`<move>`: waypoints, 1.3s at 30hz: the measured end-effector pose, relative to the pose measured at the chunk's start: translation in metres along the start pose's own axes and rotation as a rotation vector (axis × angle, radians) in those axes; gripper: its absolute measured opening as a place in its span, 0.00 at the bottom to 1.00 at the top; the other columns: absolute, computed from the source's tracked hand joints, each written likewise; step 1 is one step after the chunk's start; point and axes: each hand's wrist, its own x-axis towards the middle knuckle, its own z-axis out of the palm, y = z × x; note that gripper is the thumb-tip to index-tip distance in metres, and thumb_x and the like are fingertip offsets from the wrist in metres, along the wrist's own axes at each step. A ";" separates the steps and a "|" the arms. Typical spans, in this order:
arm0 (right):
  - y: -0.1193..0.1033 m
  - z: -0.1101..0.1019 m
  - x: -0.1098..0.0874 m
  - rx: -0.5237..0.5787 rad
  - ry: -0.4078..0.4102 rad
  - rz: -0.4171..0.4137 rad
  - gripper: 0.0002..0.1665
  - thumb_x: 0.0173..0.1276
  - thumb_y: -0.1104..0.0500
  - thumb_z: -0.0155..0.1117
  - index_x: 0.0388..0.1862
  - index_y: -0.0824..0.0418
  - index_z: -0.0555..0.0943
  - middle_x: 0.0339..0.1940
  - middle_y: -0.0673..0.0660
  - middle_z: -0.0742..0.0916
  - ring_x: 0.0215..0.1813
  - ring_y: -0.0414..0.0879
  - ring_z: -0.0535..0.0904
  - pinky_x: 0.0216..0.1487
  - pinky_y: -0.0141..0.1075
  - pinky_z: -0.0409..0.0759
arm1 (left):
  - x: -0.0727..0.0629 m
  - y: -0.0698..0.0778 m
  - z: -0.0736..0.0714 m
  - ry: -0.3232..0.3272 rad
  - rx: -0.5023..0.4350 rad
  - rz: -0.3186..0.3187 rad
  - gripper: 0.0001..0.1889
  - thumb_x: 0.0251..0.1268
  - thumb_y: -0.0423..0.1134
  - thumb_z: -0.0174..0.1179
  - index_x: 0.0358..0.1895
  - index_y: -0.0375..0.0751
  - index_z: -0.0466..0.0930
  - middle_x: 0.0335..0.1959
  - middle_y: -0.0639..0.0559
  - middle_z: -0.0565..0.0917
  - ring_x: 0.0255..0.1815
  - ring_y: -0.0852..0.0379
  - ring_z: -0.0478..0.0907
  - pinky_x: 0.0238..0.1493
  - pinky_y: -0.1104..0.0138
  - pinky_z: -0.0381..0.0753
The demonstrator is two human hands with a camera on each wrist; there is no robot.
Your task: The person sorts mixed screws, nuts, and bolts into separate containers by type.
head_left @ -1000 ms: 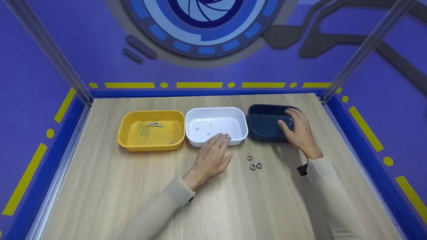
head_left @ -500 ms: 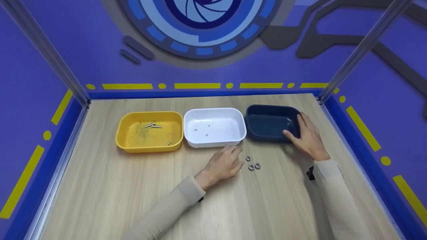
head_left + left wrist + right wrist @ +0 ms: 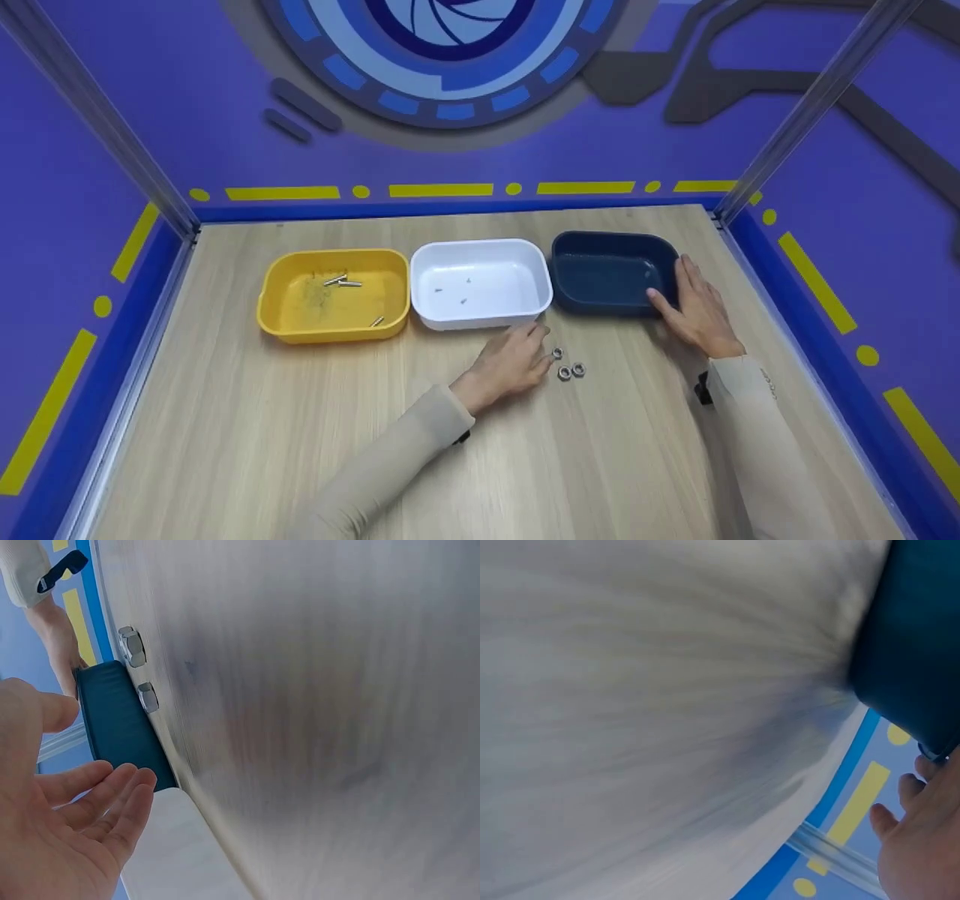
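In the head view my left hand is just left of three hex nuts on the table, its fingertips right by the nearest one. The left wrist view shows this hand palm up to the camera with loosely bent fingers and nothing in them; metal nuts lie beyond. My right hand holds the right end of the dark blue bin, thumb over the front corner and fingers along the outer side. Its fingertips show by the bin's end in the right wrist view.
A white bin with three tiny screws stands in the middle, beside the dark one. Left of it is a yellow bin with several metal pins. Blue walls enclose the wooden table at the back and sides.
My left hand has moved right, from the white bin's front edge to the nuts. My right hand has gone from over the dark bin to its right end.
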 end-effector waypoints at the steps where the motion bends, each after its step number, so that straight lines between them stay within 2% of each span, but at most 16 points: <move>1: 0.001 0.000 0.001 0.000 -0.002 -0.002 0.58 0.82 0.29 0.48 0.89 0.67 0.42 0.90 0.69 0.47 0.89 0.70 0.44 0.85 0.70 0.45 | 0.002 0.001 0.000 -0.007 0.002 -0.007 0.24 0.76 0.48 0.63 0.65 0.34 0.80 0.56 0.45 0.87 0.55 0.48 0.87 0.59 0.60 0.87; 8: 0.004 0.002 0.002 -0.002 -0.006 -0.015 0.55 0.84 0.31 0.45 0.89 0.67 0.43 0.91 0.68 0.47 0.89 0.69 0.44 0.85 0.70 0.45 | 0.011 0.004 0.007 -0.064 -0.014 -0.055 0.23 0.77 0.47 0.63 0.65 0.34 0.81 0.53 0.45 0.86 0.52 0.48 0.86 0.57 0.59 0.88; 13: 0.005 0.003 0.002 -0.004 -0.020 -0.020 0.55 0.84 0.32 0.45 0.89 0.66 0.43 0.91 0.68 0.48 0.90 0.69 0.43 0.85 0.70 0.45 | 0.015 0.006 0.013 -0.098 0.013 -0.061 0.19 0.78 0.45 0.63 0.62 0.36 0.83 0.52 0.46 0.86 0.52 0.50 0.86 0.58 0.61 0.87; 21: 0.007 0.001 0.007 -0.019 -0.036 -0.039 0.54 0.84 0.31 0.45 0.90 0.64 0.42 0.91 0.67 0.47 0.89 0.69 0.45 0.85 0.69 0.45 | 0.021 0.003 0.021 -0.102 -0.034 -0.100 0.10 0.72 0.41 0.68 0.51 0.41 0.87 0.46 0.49 0.85 0.46 0.51 0.84 0.51 0.60 0.88; 24: 0.008 0.001 0.007 -0.015 -0.041 -0.038 0.54 0.84 0.31 0.45 0.90 0.64 0.42 0.91 0.66 0.47 0.89 0.69 0.45 0.85 0.70 0.44 | 0.023 0.001 0.024 -0.111 -0.086 -0.104 0.11 0.69 0.39 0.70 0.51 0.42 0.88 0.45 0.50 0.84 0.45 0.53 0.83 0.51 0.62 0.86; 28: 0.008 0.002 0.006 -0.003 -0.033 -0.047 0.54 0.85 0.33 0.47 0.90 0.66 0.43 0.91 0.67 0.48 0.88 0.70 0.47 0.84 0.71 0.45 | 0.024 -0.001 0.029 -0.130 -0.207 -0.121 0.17 0.68 0.40 0.72 0.58 0.42 0.90 0.48 0.51 0.84 0.49 0.55 0.82 0.55 0.65 0.85; 31: 0.007 0.002 0.007 0.002 -0.029 -0.052 0.54 0.85 0.33 0.47 0.89 0.66 0.43 0.91 0.68 0.48 0.88 0.71 0.49 0.84 0.71 0.47 | 0.026 -0.005 0.033 -0.121 -0.303 -0.144 0.19 0.68 0.41 0.73 0.60 0.43 0.90 0.48 0.50 0.87 0.48 0.55 0.83 0.53 0.66 0.84; 35: 0.007 0.002 0.008 -0.002 -0.045 -0.047 0.54 0.85 0.32 0.46 0.90 0.65 0.42 0.91 0.67 0.47 0.88 0.71 0.49 0.84 0.71 0.46 | 0.027 -0.011 0.037 -0.097 -0.416 -0.173 0.19 0.65 0.41 0.77 0.58 0.42 0.91 0.48 0.48 0.90 0.48 0.55 0.84 0.52 0.67 0.84; 39: 0.007 0.001 0.008 -0.011 -0.050 -0.048 0.54 0.85 0.32 0.45 0.90 0.65 0.42 0.91 0.67 0.47 0.88 0.71 0.49 0.84 0.71 0.47 | 0.027 -0.014 0.039 -0.080 -0.473 -0.182 0.18 0.64 0.40 0.78 0.56 0.42 0.92 0.52 0.48 0.92 0.54 0.54 0.87 0.58 0.68 0.85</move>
